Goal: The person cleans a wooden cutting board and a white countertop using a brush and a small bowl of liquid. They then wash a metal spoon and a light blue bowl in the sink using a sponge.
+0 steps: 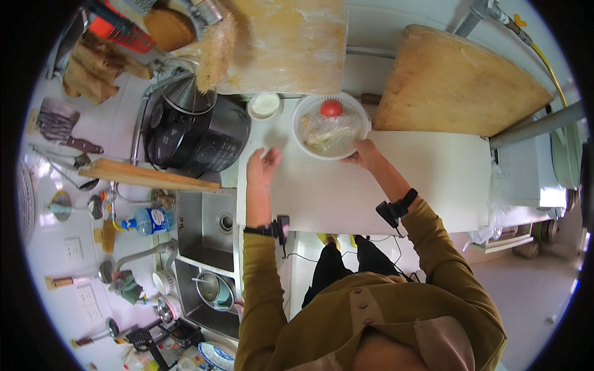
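Observation:
On the white countertop (315, 199) stands a white plastic colander (300, 139) holding a tomato (331, 108) and a clear plastic bag (332, 132) with pale green contents. My right hand (365, 155) grips the colander's lower right rim. To the colander's left, my left hand (263, 164) hovers over the counter with curled fingers apart and nothing in it. A small white bowl (264, 105) filled with something white sits beyond my left hand, near the counter's back edge.
Left of the counter are a black rice cooker (199, 139), a wooden board on edge (148, 175) and a double steel sink (204, 232) with a pot (216, 291). Large wooden boards stand at the back (287, 46) and back right (455, 83). Wires hang from both wrist devices.

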The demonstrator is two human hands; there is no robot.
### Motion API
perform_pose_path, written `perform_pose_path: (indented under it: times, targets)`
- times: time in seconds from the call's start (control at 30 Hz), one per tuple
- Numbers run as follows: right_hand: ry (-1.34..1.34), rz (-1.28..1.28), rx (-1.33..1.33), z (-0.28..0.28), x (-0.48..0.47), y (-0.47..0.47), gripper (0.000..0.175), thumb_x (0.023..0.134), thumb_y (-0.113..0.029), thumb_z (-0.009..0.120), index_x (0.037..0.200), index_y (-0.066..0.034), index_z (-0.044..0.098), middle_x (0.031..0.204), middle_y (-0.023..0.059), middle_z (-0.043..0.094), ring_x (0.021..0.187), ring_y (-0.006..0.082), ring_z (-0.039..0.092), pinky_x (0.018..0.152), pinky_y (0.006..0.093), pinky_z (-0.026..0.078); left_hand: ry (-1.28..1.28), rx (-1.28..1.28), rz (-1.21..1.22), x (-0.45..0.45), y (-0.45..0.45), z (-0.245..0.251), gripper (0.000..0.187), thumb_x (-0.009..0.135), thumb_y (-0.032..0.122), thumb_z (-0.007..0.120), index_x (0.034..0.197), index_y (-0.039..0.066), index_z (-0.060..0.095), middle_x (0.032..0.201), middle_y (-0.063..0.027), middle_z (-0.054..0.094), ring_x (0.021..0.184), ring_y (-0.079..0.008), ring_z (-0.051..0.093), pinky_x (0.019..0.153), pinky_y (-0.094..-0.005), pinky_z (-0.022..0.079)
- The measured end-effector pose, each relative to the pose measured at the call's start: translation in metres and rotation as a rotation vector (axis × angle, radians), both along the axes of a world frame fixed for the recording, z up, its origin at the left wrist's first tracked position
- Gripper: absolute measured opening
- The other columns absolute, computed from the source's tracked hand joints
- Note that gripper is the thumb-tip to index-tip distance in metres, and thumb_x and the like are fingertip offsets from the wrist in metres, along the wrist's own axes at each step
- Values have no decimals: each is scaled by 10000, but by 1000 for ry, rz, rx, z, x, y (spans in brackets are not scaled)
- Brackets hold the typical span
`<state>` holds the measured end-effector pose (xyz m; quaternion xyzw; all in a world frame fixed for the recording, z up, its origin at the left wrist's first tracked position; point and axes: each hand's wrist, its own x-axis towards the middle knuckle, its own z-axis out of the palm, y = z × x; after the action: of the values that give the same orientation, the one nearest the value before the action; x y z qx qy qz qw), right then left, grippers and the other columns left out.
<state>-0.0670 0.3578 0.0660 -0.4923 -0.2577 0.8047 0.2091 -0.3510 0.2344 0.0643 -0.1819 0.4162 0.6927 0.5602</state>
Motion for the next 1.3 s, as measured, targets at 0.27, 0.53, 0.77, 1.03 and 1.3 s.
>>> perform_pose_path:
  times: [0.27,0.53,0.77,1.03,1.3]
  targets:
    - [37,3,347,-14,14,-46,546,880,-248,444,1294,62,267,1318,265,336,1120,395,469,898,468,435,241,-96,168,72,-200,53,388,874,145,512,1201,-41,418,1095,-199,534,956,-277,558,881,-398,477]
    - [-972,745,1642,-46,-31,-120,685,853,-412,461,1382,-35,243,1448,239,103,1338,427,32,1046,586,14,-53,-4,266,131,-314,-11,359,846,185,543,1140,-5,467,1055,-187,553,911,-282,564,868,-428,460]
    - [-323,1236,1838,-32,-116,-247,654,836,-363,466,1381,-61,268,1465,189,110,1356,371,44,1075,534,-7,-122,-151,210,162,-300,-36,342,836,94,531,1151,-16,460,1114,-216,527,997,-320,542,917,-465,433]
    - [-630,1154,2023,-42,-156,-268,533,874,-279,470,1344,-66,332,1434,195,201,1331,393,134,1047,552,121,-84,-41,361,167,-441,-11,391,853,176,464,1205,9,436,1131,-174,525,1014,-283,527,894,-436,438]
    - [-32,1042,1193,-37,-145,-424,362,813,-67,529,1174,-47,525,1109,129,579,1012,223,553,874,310,423,1102,-1500,306,140,-558,-25,499,667,220,729,1065,6,517,1046,-222,510,949,-319,535,824,-424,440]
